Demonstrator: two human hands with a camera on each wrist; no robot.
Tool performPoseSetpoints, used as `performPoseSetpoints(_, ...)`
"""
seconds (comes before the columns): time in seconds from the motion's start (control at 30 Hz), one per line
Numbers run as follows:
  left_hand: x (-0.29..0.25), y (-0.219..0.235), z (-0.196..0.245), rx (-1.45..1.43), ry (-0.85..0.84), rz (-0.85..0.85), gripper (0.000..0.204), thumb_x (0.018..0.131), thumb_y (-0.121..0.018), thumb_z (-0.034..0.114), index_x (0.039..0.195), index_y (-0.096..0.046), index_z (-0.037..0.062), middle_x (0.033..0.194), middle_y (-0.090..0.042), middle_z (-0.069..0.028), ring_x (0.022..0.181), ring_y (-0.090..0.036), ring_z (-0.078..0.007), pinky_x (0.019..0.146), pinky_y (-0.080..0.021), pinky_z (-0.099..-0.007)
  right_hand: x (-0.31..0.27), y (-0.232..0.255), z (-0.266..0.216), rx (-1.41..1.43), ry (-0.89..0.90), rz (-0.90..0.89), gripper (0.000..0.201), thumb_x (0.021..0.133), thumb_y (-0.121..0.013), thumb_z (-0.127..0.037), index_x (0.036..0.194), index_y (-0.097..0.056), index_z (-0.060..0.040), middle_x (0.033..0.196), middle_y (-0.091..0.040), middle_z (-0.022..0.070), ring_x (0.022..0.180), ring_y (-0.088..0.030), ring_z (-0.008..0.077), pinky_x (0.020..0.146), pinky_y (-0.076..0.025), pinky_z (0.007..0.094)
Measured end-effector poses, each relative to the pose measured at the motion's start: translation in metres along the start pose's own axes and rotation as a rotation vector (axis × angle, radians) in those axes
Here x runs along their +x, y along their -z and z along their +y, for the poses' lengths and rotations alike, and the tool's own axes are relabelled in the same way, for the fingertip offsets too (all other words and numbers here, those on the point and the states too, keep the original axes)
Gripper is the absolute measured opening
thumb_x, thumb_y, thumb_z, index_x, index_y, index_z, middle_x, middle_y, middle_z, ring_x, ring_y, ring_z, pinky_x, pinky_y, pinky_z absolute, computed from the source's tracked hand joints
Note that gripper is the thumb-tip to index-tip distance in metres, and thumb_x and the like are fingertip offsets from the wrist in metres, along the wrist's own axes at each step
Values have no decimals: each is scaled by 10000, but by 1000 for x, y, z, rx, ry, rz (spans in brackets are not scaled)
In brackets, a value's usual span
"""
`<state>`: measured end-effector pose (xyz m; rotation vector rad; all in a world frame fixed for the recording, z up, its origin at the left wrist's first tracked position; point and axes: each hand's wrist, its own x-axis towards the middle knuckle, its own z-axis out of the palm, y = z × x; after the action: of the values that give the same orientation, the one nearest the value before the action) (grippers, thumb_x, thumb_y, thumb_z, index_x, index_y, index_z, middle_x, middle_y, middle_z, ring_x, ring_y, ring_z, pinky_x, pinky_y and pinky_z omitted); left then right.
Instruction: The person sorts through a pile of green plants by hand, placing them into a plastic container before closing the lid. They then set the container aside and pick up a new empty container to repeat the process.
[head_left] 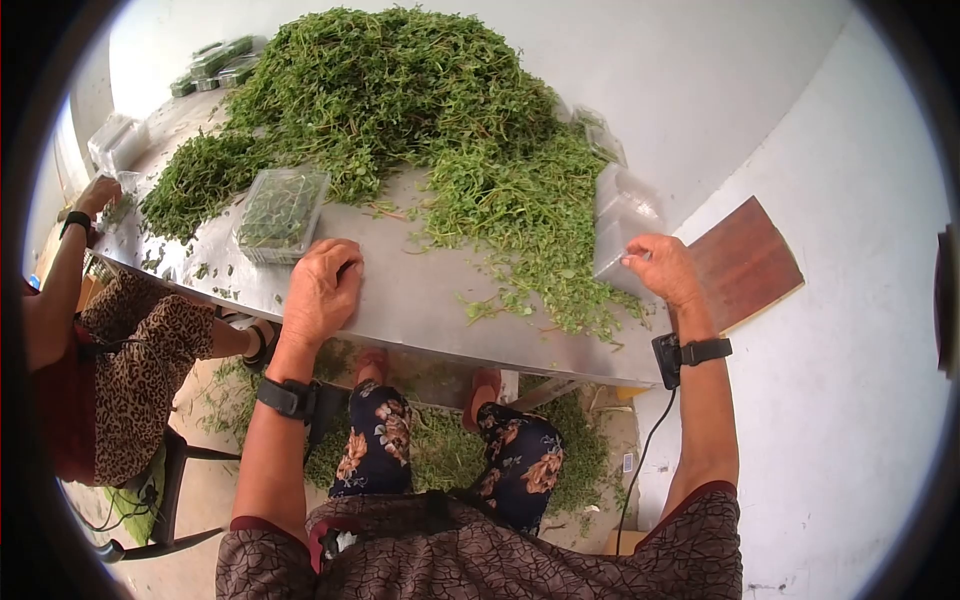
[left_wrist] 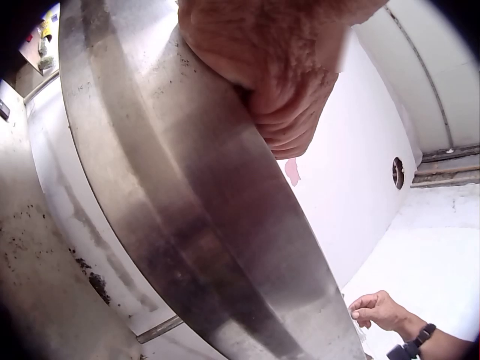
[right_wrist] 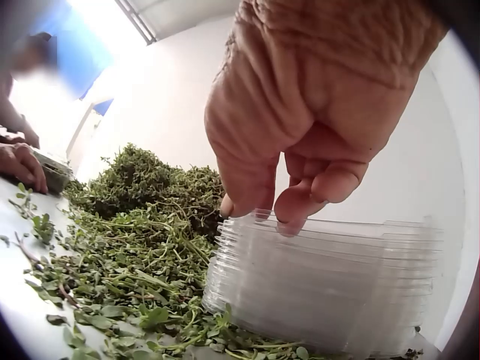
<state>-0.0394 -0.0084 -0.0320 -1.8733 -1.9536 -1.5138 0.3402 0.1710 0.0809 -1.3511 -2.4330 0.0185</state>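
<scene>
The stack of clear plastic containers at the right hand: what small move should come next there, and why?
Probably lift the top container off: the right hand already pinches the upper rim of the stack, and loose greens lie right beside it. The box near the left hand already holds greens, so a fresh one seems useful.

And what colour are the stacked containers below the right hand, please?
The stacked containers are clear, seen best in the right wrist view.
</scene>
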Motion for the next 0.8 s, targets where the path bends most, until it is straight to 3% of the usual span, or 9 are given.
performPoseSetpoints(0.2, 0, 0, 2, 11, -6, 1, 99, 781, -585, 25, 851, -608, -41, 955, -653, -157, 909, -614, -331, 837, -475, -372, 2, -4, 9, 12, 43, 17, 170, 729, -712, -161, 836, -699, -30, 755, -675, 157, 688, -642, 272, 679, -508, 371)
performPoseSetpoints(0.4, 0, 1, 1, -5, -6, 5, 94, 780, -587, 26, 841, -605, -44, 947, -654, -161, 908, -614, -332, 836, -474, -370, 1, 3, 5, 105, -51, 52, 146, 749, -691, -156, 818, -685, -27, 723, -661, 163, 672, -637, 289, 651, -498, 388)
performPoseSetpoints(0.6, 0, 0, -1, -9, -5, 2, 89, 778, -589, 22, 835, -602, -46, 941, -653, -160, 905, -610, -333, 830, -474, -370, 0, 8, 1, 40, 117, 215, 107, 804, -632, -128, 813, -623, -21, 706, -638, 164, 708, -621, 352, 640, -492, 406)
performPoseSetpoints(0.8, 0, 0, -2, 10, -15, 1, 84, 777, -588, 19, 834, -604, -41, 943, -653, -155, 901, -609, -335, 822, -475, -376, -3, 8, -2, -103, 289, 281, 112, 789, -594, -78, 875, -594, -7, 837, -633, 184, 763, -615, 367, 675, -503, 427)
